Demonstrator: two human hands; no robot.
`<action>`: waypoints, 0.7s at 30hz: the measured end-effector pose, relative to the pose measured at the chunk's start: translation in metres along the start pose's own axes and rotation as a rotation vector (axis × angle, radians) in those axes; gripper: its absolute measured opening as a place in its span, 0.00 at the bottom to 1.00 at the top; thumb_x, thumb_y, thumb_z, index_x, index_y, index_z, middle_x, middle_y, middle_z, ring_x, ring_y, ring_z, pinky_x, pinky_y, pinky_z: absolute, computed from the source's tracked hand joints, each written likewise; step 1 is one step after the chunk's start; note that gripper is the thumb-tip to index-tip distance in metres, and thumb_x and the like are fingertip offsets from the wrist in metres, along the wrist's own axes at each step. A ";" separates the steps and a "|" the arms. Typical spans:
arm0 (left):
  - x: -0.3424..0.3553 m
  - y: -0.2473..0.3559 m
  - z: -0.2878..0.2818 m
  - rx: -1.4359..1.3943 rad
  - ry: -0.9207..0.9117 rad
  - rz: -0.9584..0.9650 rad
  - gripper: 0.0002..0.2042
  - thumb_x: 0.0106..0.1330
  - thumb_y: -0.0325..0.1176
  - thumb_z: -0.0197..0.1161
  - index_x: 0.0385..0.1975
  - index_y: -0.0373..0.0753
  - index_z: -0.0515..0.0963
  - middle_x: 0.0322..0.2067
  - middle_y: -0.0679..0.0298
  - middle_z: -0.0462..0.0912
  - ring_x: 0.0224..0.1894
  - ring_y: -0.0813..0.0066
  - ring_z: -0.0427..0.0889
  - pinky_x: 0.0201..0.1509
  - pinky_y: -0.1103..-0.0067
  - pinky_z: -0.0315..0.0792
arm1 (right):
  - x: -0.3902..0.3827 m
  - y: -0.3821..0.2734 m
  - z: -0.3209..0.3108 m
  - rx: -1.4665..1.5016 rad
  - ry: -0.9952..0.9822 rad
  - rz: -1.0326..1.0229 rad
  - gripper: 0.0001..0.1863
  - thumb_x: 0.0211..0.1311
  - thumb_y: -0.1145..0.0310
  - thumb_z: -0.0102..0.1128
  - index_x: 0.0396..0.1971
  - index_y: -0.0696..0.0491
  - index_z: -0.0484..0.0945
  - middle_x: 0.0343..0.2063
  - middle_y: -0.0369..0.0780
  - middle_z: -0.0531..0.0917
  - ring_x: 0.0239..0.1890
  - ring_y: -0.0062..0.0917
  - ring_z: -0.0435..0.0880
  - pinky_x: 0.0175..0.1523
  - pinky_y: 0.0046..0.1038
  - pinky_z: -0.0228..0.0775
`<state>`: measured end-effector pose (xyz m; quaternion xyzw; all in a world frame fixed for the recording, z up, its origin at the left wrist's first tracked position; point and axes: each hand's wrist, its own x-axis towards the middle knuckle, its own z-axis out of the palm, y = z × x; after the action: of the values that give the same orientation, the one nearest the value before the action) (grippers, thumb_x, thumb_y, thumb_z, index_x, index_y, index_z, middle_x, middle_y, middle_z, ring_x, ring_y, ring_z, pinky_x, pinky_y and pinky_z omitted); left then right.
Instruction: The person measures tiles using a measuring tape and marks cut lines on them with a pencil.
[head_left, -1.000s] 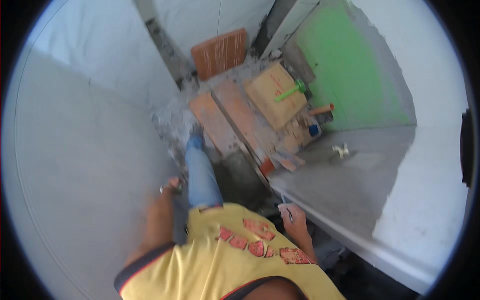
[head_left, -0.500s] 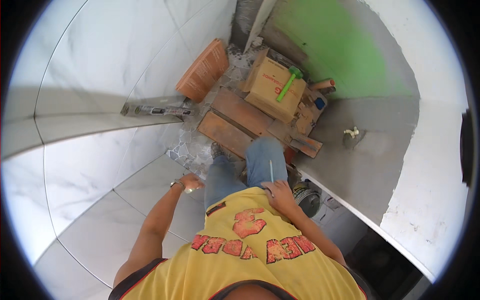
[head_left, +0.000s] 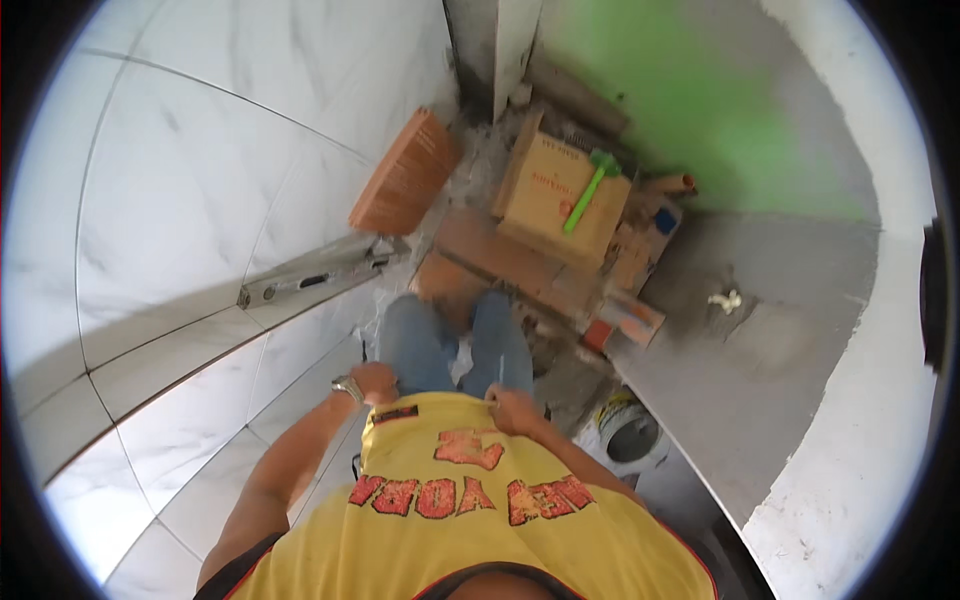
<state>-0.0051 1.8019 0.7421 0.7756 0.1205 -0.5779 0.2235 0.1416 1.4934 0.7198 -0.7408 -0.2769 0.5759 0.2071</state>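
Observation:
My left hand [head_left: 375,383], with a metal-banded watch [head_left: 349,388] on its wrist, is at my left hip by the hem of my yellow shirt [head_left: 440,500]. Its fingers are curled, and what they hold, if anything, is hidden. A short dark thin piece [head_left: 364,350] shows just beyond it. Over my right thigh, my right hand [head_left: 515,410] is closed at the shirt's hem. A small pale tip shows at its fingers, apparently the thin pale stick seen there earlier, now almost end-on.
A carton [head_left: 555,195] carries a green mallet [head_left: 590,195]. Brown planks [head_left: 490,245] lie before it. A spirit level [head_left: 315,282] rests on the marble-patterned tiled ledge at left, below an orange-brown slab [head_left: 405,170]. At right are a bucket [head_left: 630,432] and a grey counter [head_left: 740,400] with a pale tap [head_left: 725,300].
Both hands have drawn in to my waist. The right hand has moved left and slightly down, and the stick no longer stands out upright. My legs and the whole view have shifted.

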 end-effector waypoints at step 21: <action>0.352 0.123 -0.326 0.128 0.806 1.096 0.25 0.54 0.41 0.65 0.50 0.36 0.72 0.35 0.47 0.85 0.38 0.52 0.85 0.43 0.64 0.77 | 0.311 0.083 -0.246 0.379 0.834 -0.434 0.21 0.61 0.61 0.67 0.47 0.62 0.80 0.35 0.39 0.85 0.37 0.21 0.83 0.44 0.25 0.74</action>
<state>0.4308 1.8283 0.5086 0.8909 -0.2503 -0.0533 0.3752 0.4511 1.6348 0.5001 -0.7825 -0.2087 0.2150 0.5459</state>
